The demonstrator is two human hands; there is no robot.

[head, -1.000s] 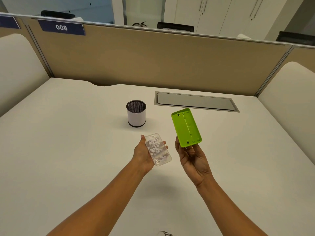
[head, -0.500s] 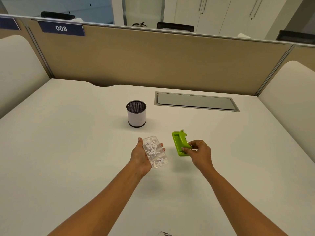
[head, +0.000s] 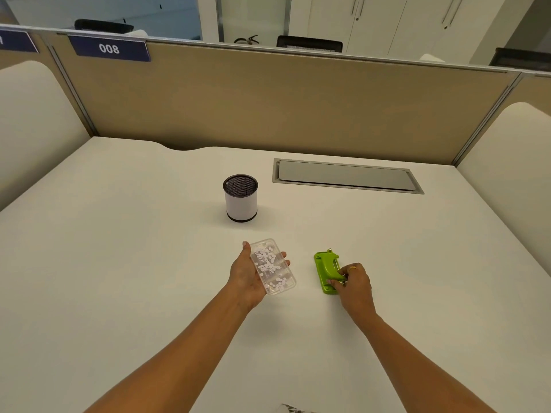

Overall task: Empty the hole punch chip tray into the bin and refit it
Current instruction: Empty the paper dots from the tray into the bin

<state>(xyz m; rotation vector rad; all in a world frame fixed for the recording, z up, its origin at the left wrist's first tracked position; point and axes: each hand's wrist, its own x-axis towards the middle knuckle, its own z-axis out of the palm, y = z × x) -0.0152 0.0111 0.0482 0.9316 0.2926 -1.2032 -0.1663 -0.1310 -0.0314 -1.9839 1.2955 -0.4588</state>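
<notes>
My left hand (head: 249,274) holds the clear plastic chip tray (head: 272,266) flat, open side up, with several white paper chips inside. The green hole punch (head: 326,271) rests upright on the white desk to the right of the tray. My right hand (head: 354,286) rests on the punch's near end, fingers touching its handle. The bin (head: 240,198), a small white cylinder with a dark mesh rim, stands on the desk beyond the tray, slightly to the left.
A grey cable hatch (head: 347,175) is set into the desk at the back right. A tan partition (head: 283,108) with a "008" label closes off the far edge. Padded side panels stand at left and right.
My right hand has lowered the green punch from mid-air, underside up, down onto the desk and turned it upright. The left hand has kept the tray almost still, levelling it slightly.
</notes>
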